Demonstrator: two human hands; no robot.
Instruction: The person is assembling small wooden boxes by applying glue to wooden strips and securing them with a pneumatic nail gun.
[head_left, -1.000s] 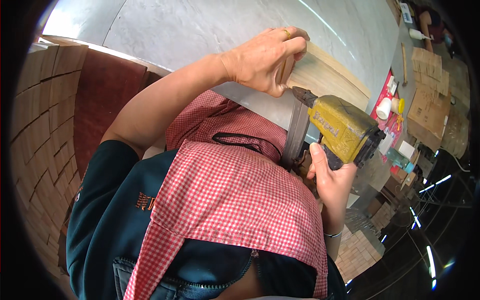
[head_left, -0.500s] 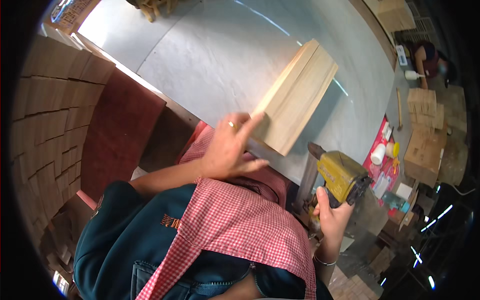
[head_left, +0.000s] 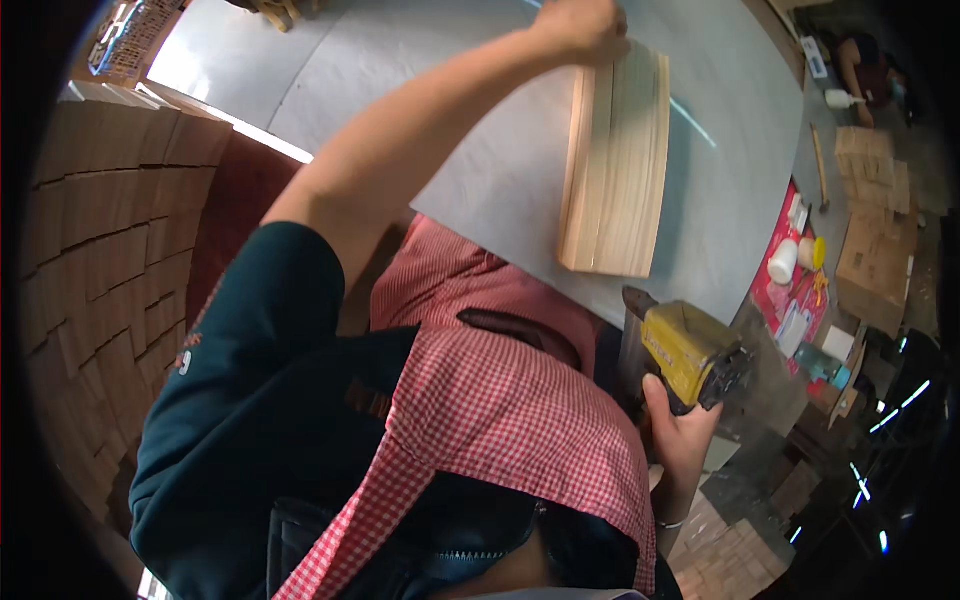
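Note:
A long block of pale wooden boards lies on the grey tabletop, its near end close to the table's front edge. My left arm reaches across the table, and my left hand is at the block's far end, fingers curled against its corner; the fingertips are partly hidden. In my right hand is a yellow nail gun, fingers wrapped round its handle. Its dark nose stands just right of the block's near end, apart from it.
Stacked wooden pieces rise at the left. Along the right lie a white bottle, a yellow-lidded tub, a hammer and a cardboard box. Another person's arm shows at the far right.
My left hand has gone from the block's near end to its far end. The block has turned more upright in view and moved away from me. The nail gun stays in my right hand.

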